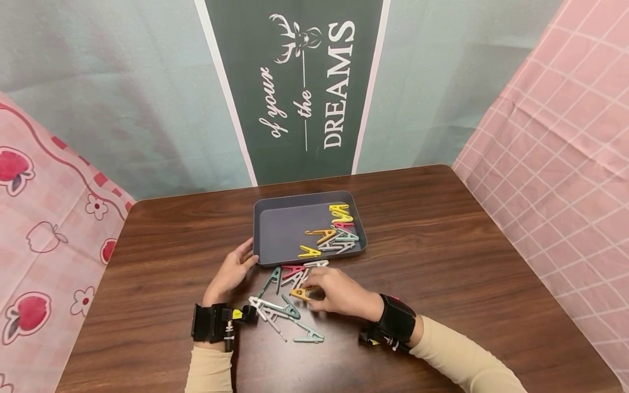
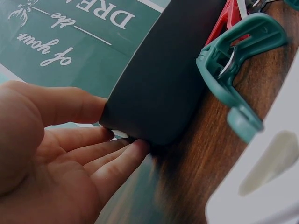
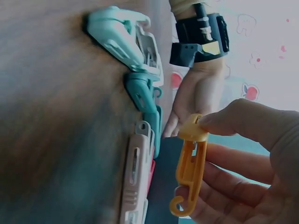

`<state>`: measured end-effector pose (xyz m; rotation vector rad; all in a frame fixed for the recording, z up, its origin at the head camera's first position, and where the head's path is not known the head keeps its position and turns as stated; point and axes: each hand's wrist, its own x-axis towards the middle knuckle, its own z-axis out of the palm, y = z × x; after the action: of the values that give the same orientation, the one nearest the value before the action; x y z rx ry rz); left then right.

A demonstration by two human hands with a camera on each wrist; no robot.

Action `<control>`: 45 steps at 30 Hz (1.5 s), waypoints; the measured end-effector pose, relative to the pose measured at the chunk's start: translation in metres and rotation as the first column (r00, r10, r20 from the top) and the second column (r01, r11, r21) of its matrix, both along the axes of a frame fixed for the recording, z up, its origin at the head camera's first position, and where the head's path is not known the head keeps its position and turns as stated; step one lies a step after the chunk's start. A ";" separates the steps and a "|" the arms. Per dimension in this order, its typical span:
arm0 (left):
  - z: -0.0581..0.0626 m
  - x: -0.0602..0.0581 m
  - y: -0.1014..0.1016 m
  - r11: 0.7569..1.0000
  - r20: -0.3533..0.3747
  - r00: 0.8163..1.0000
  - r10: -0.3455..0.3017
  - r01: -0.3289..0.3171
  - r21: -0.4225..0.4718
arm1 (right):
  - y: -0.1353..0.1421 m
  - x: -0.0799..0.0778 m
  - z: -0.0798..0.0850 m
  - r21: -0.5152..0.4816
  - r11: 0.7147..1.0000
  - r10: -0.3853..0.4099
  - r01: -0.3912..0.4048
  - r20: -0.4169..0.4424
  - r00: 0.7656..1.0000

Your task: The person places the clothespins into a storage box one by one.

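My right hand [image 1: 339,292] pinches an orange clothespin [image 3: 191,163] with a hooked end between thumb and fingers, just above the table. Around it, in front of the tray, lies a loose pile of clothespins: dark green [image 2: 238,60], light green [image 1: 309,334], white [image 1: 267,303] and red [image 1: 293,270]. My left hand [image 1: 233,275] holds the near left corner of the grey tray [image 1: 290,204], thumb on its wall and fingers along the bottom edge. Inside the tray, towards its right side, are several clothespins, among them yellow ones [image 1: 340,213].
The brown wooden table [image 1: 417,229] stretches to both sides. Behind it hangs a green cloth with white lettering [image 1: 304,93]. Pink patterned curtains [image 1: 565,109] flank both sides. Each wrist wears a black strap [image 1: 397,319] with a camera.
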<state>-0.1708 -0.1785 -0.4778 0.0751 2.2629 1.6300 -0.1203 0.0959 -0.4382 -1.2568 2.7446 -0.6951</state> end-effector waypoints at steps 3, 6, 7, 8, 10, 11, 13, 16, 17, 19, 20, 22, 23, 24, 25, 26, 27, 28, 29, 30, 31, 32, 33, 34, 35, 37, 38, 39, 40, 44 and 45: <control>0.000 0.000 0.001 1.000 -0.001 1.000 0.005 -0.005 0.001 | -0.001 -0.003 0.004 -0.027 1.000 -0.008 0.008 -0.029 1.000; 0.001 -0.001 0.001 1.000 -0.008 1.000 0.006 -0.006 -0.005 | -0.002 -0.007 0.009 -0.042 0.999 -0.017 0.015 -0.052 0.999; 0.002 -0.001 0.001 1.000 -0.010 1.000 0.007 -0.007 -0.004 | -0.002 -0.008 0.010 -0.045 0.999 -0.019 0.017 -0.056 0.998; 0.002 0.000 0.002 1.000 -0.011 1.000 0.006 -0.006 -0.006 | -0.002 -0.009 0.011 -0.048 0.999 -0.021 0.018 -0.059 0.998; 0.002 0.000 0.002 1.000 -0.009 1.000 0.002 -0.002 -0.011 | -0.002 -0.011 0.014 -0.049 0.999 -0.025 0.022 -0.057 0.998; 0.002 0.000 0.002 1.000 -0.009 1.000 0.002 -0.002 -0.010 | -0.002 -0.013 0.016 -0.046 0.999 -0.028 0.026 -0.059 0.998; 0.003 0.000 0.002 1.000 -0.007 1.000 -0.001 0.001 -0.011 | -0.002 -0.015 0.018 -0.049 0.998 -0.039 0.036 -0.056 0.998; 0.002 0.000 0.001 1.000 -0.009 1.000 -0.001 0.000 -0.007 | -0.002 -0.021 0.021 -0.065 0.996 -0.056 0.053 -0.050 0.997; 0.002 0.000 0.001 1.000 -0.011 1.000 0.001 -0.001 -0.006 | -0.002 -0.023 0.022 -0.072 0.996 -0.062 0.058 -0.052 0.997; 0.002 0.000 0.001 1.000 -0.015 1.000 0.004 -0.004 -0.004 | -0.003 -0.026 0.024 -0.092 0.993 -0.075 0.071 -0.044 0.996; 0.002 0.000 0.001 1.000 -0.015 1.000 0.003 -0.003 -0.002 | -0.003 -0.028 0.024 -0.098 0.992 -0.081 0.076 -0.048 0.996; 0.001 0.000 0.001 1.000 -0.021 1.000 0.001 -0.001 -0.003 | -0.004 -0.032 0.025 -0.111 0.990 -0.092 0.086 -0.051 0.994; 0.001 0.000 0.000 1.000 -0.023 1.000 -0.001 0.001 -0.004 | -0.004 -0.033 0.025 -0.114 0.989 -0.099 0.092 -0.054 0.994; 0.001 0.000 0.000 1.000 -0.025 1.000 -0.003 0.003 -0.003 | -0.005 -0.035 0.025 -0.116 0.988 -0.107 0.100 -0.052 0.993; 0.000 -0.001 0.000 1.000 -0.027 1.000 -0.005 0.005 -0.004 | -0.005 -0.036 0.026 -0.120 0.987 -0.113 0.107 -0.050 0.992; 0.000 -0.001 0.000 1.000 -0.029 1.000 -0.007 0.007 -0.006 | -0.006 -0.038 0.026 -0.120 0.986 -0.119 0.112 -0.051 0.992; 0.000 -0.001 0.000 1.000 -0.029 1.000 -0.007 0.007 -0.006 | -0.006 -0.039 0.026 -0.122 0.986 -0.124 0.118 -0.045 0.991; 0.000 -0.001 0.000 1.000 -0.029 1.000 -0.006 0.006 -0.005 | -0.007 -0.040 0.027 -0.123 0.985 -0.130 0.124 -0.039 0.991; 0.000 -0.001 0.000 1.000 -0.026 1.000 -0.005 0.004 -0.006 | -0.007 -0.041 0.027 -0.125 0.984 -0.135 0.130 -0.035 0.990; 0.000 -0.001 0.000 1.000 -0.023 1.000 -0.003 0.003 -0.005 | -0.008 -0.043 0.028 -0.127 0.983 -0.140 0.135 -0.032 0.990; 0.000 -0.001 0.000 1.000 -0.019 1.000 -0.001 0.001 -0.007 | -0.008 -0.044 0.028 -0.130 0.982 -0.144 0.139 -0.031 0.989; 0.000 -0.001 0.000 1.000 -0.013 1.000 0.001 -0.001 -0.005 | -0.009 -0.045 0.028 -0.133 0.981 -0.146 0.141 -0.029 0.989; 0.000 -0.001 0.000 1.000 -0.009 1.000 0.005 -0.005 -0.002 | -0.009 -0.047 0.028 -0.142 0.980 -0.146 0.142 -0.021 0.989; 0.000 -0.001 0.000 1.000 -0.006 1.000 0.007 -0.007 -0.003 | -0.009 -0.048 0.028 -0.155 0.977 -0.147 0.143 -0.011 0.989; 0.000 0.000 0.000 1.000 -0.003 1.000 0.009 -0.009 -0.004 | -0.010 -0.049 0.027 -0.169 0.975 -0.146 0.144 -0.001 0.989; 0.000 0.000 0.001 1.000 0.000 1.000 0.010 -0.010 -0.004 | -0.011 -0.052 0.026 -0.189 0.972 -0.139 0.142 0.025 0.990; 0.000 0.000 0.001 1.000 0.001 1.000 0.011 -0.011 -0.002 | -0.011 -0.053 0.026 -0.198 0.970 -0.136 0.142 0.040 0.990; 0.000 0.000 0.001 1.000 0.000 1.000 0.010 -0.010 -0.001 | -0.012 -0.053 0.026 -0.208 0.967 -0.135 0.144 0.056 0.989; 0.000 0.000 0.000 1.000 -0.003 1.000 0.006 -0.006 0.004 | -0.012 -0.054 0.026 -0.214 0.966 -0.135 0.145 0.064 0.989; 0.001 0.000 0.000 1.000 -0.013 1.000 -0.006 0.006 0.026 | -0.015 -0.057 0.024 -0.223 0.963 -0.137 0.151 0.073 0.988; 0.002 0.000 0.000 1.000 -0.018 1.000 -0.011 0.012 0.027 | -0.015 -0.058 0.023 -0.226 0.963 -0.136 0.149 0.074 0.988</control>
<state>-0.1709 -0.1781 -0.4762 0.1095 2.2495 1.6611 -0.1787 0.0804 -0.4152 -1.0599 2.7918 -1.0743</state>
